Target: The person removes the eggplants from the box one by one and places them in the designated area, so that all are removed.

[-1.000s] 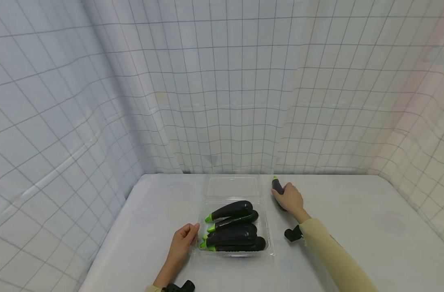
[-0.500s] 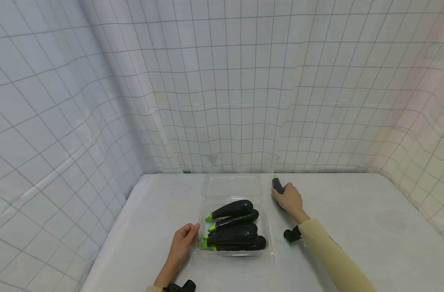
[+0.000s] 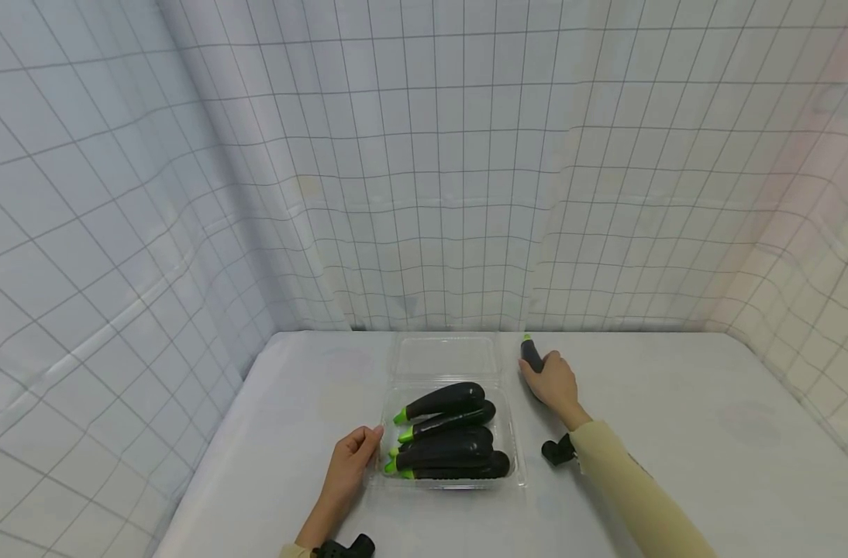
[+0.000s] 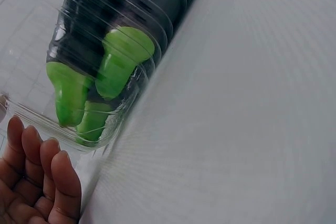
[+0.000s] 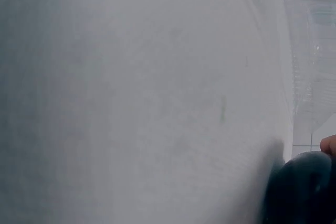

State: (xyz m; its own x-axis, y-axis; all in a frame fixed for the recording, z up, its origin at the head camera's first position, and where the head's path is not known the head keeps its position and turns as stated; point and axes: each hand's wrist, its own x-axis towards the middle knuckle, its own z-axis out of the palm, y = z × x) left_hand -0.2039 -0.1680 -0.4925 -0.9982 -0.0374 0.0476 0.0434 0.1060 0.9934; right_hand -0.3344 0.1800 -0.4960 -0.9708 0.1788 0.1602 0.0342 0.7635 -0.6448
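A clear plastic clamshell container (image 3: 518, 434) lies opened flat on the table, holding several dark eggplants (image 3: 448, 447) with bright green stem ends. At its left edge, my left hand (image 3: 350, 457) pinches the rim between thumb and curled fingers. In the left wrist view the fingertips (image 4: 60, 163) sit at the rim, close to the green stem ends (image 4: 71, 95). Right of the container's lid, my right hand (image 3: 553, 384) grips a single eggplant (image 3: 532, 355), its green tip pointing away. The right wrist view shows only the blunt dark end of that eggplant (image 5: 299, 187) and a bit of a finger.
The clear lid (image 3: 445, 356) lies flat behind the container, near the back edge of the white table (image 3: 675, 434). White curtains with a dark grid (image 3: 431, 170) hang behind the table and along both sides. Black wrist cameras (image 3: 559, 449) are strapped to both forearms.
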